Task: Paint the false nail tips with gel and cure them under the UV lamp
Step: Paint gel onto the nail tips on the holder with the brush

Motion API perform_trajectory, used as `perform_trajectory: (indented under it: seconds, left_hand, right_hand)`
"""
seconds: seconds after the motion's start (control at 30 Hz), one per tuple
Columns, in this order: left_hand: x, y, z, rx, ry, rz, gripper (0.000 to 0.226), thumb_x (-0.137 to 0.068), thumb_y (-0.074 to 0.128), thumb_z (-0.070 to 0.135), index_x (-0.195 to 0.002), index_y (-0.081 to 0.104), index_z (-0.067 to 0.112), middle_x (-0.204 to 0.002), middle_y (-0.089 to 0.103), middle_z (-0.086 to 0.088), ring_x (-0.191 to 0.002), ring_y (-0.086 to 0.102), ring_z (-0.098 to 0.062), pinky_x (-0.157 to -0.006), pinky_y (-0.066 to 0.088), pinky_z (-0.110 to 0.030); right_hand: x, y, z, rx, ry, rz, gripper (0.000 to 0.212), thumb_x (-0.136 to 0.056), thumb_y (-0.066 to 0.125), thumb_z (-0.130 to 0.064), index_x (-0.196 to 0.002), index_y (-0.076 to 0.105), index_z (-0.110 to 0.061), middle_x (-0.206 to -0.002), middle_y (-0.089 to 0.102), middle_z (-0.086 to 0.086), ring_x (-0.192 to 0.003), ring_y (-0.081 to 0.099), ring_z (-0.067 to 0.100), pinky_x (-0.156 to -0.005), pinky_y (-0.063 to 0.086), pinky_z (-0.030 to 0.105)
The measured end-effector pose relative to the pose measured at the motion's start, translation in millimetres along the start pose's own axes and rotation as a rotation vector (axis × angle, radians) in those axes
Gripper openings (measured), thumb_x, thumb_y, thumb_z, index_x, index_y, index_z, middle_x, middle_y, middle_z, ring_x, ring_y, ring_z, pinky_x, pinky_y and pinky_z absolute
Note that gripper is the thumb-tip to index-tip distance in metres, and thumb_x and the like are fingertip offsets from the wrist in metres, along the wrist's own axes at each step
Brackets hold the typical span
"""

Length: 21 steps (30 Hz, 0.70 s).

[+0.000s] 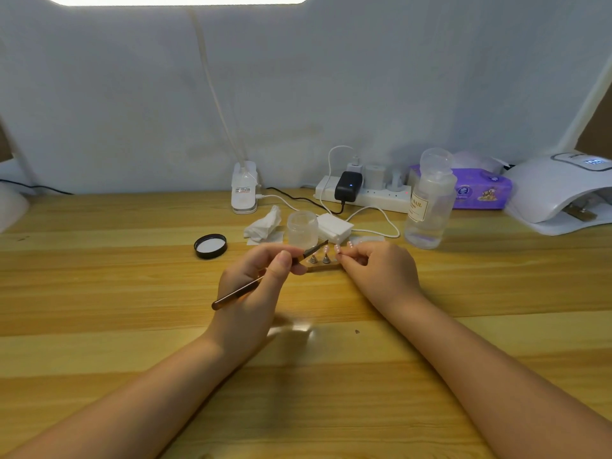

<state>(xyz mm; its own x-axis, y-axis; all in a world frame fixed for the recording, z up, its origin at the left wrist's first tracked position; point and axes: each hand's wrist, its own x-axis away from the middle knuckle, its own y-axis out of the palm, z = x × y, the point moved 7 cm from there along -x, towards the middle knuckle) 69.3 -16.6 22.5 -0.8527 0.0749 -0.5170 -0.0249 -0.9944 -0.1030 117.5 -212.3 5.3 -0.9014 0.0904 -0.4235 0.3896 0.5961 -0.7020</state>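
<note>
So both hands are up over the wooden desk [132, 293], working right at the middle. The left hand [261, 286] pinches a brown-handled brush [265, 279] between thumb and fingers, handle trailing back toward the wrist and the dark bristle end poking out toward the right hand. The right hand [377, 270] has its fingers curled down onto the end of a little holder strip [323, 265]; looks like it's pinching it, though the fingertips hide exactly how. The nail tips [337, 249], pale pinkish, stand on small stands between the two hands, just past the brush tip. Right behind the left hand's fingers there's a frosted jar [302, 228] with its lid off, and the black lid [210, 246] lies flat beyond and to the left of that hand. A crumpled tissue [263, 225] sits beside the jar, plus a stack of white pads [334, 228] just behind the gap between the hands. Beyond the right hand stands a clear pump bottle [429, 200], pretty close to the working spot. Farther back there's a power strip [364, 193] with plugs and cables running across the desk, and a purple wipes pack [480, 190]. The UV lamp [556, 193] is well off to the right of the right hand, opening facing the desk, with that bottle roughly between it and the nails.
</note>
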Motion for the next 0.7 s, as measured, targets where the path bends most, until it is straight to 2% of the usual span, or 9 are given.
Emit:
perform_trajectory:
  seconds: [0.1, 0.27, 0.33, 0.5, 0.6, 0.7]
  left_hand:
    - [-0.3, 0.5, -0.3, -0.003, -0.002, -0.001, 0.028, -0.089, 0.053, 0.037, -0.100, 0.071, 0.018, -0.088, 0.074, -0.002, -0.090, 0.070, -0.018, -0.082, 0.054, -0.029]
    - [0.1, 0.2, -1.6, -0.017, -0.003, -0.011, 0.029, -0.090, 0.053, 0.037, -0.101, 0.071, 0.016, -0.089, 0.074, -0.003, -0.091, 0.069, -0.017, -0.081, 0.054, -0.029]
    - [0.3, 0.7, -1.9, -0.020, -0.005, -0.018, 0.030, -0.090, 0.053, 0.038, -0.101, 0.071, 0.017, -0.090, 0.074, -0.002, -0.091, 0.069, -0.016, -0.081, 0.054, -0.028]
    - [0.5, 1.5, -3.1, -0.024, -0.009, -0.027, 0.030, -0.090, 0.053, 0.039, -0.101, 0.070, 0.018, -0.090, 0.074, 0.000, -0.092, 0.070, -0.017, -0.081, 0.053, -0.025]
    - [0.3, 1.1, -3.1, -0.034, -0.009, -0.023, 0.031, -0.089, 0.052, 0.040, -0.101, 0.071, 0.019, -0.090, 0.074, -0.001, -0.092, 0.069, -0.018, -0.082, 0.054, -0.030]
    - [0.3, -0.5, -3.2, -0.031, -0.018, -0.012, 0.031, -0.088, 0.052, 0.042, -0.101, 0.071, 0.019, -0.089, 0.074, -0.001, -0.093, 0.069, -0.021, -0.084, 0.054, -0.036]
  right_hand:
    - [-0.6, 3.3, -2.9, 0.086, -0.029, -0.029, 0.020, -0.089, 0.062, -0.040, -0.094, 0.075, -0.027, -0.070, 0.067, -0.006, -0.064, 0.052, 0.009, -0.049, 0.030, 0.020]
    - [-1.3, 3.0, 1.6, 0.087, 0.006, -0.030, 0.020, -0.088, 0.063, -0.036, -0.084, 0.076, -0.021, -0.068, 0.067, -0.003, -0.066, 0.057, 0.014, -0.056, 0.044, 0.028]
    - [-1.3, 2.2, 2.2, 0.051, 0.012, -0.019, 0.018, -0.087, 0.064, -0.034, -0.083, 0.076, -0.021, -0.066, 0.066, -0.004, -0.066, 0.057, 0.013, -0.058, 0.045, 0.028]
    - [-1.3, 4.8, -3.6, 0.065, -0.022, -0.063, 0.021, -0.090, 0.061, -0.039, -0.090, 0.076, -0.025, -0.072, 0.069, -0.003, -0.069, 0.058, 0.013, -0.060, 0.048, 0.031]
    - [-2.4, 3.3, -4.7, 0.087, -0.033, -0.077, 0.024, -0.089, 0.061, -0.041, -0.088, 0.076, -0.023, -0.074, 0.070, -0.001, -0.071, 0.058, 0.016, -0.062, 0.048, 0.032]
    - [-2.7, -1.2, -4.7, 0.110, -0.046, -0.081, 0.028, -0.084, 0.066, -0.045, -0.077, 0.075, -0.019, -0.071, 0.067, -0.001, -0.071, 0.059, 0.016, -0.062, 0.048, 0.033]
